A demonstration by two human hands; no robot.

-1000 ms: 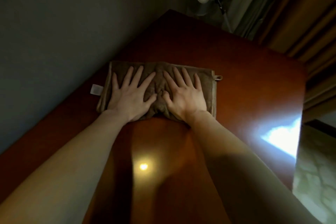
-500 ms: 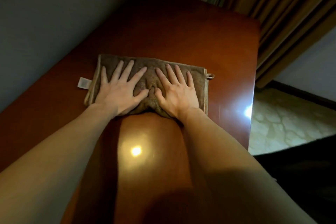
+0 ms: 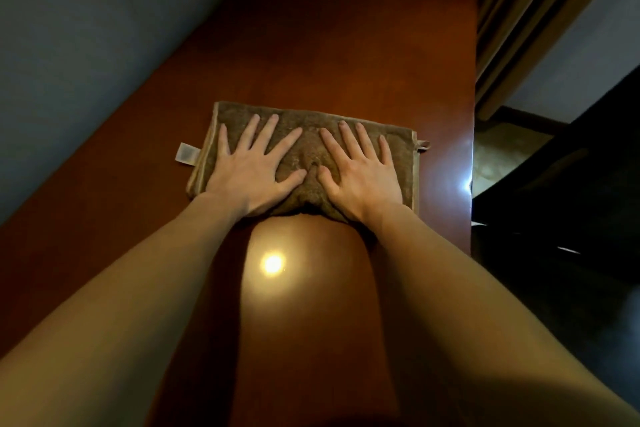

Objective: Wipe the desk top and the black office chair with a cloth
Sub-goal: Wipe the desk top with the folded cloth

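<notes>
A folded brown cloth (image 3: 304, 128) with a white label at its left end lies flat on the reddish-brown desk top (image 3: 346, 55). My left hand (image 3: 252, 170) presses on the cloth's left half with fingers spread straight. My right hand (image 3: 360, 173) presses on its right half the same way, thumbs almost meeting at a bunched fold in the middle. A dark shape at the right (image 3: 571, 218) may be the black office chair; too dark to tell.
A grey wall (image 3: 86, 45) runs along the desk's left side. Brown curtains (image 3: 519, 10) hang beyond the far right corner. The desk's right edge (image 3: 471, 149) drops to a pale tiled floor (image 3: 502, 156).
The cloth and both hands have slid toward me along the desk, away from the far end. My view has tilted down and right, so the objects at the desk's far end are out of view.
</notes>
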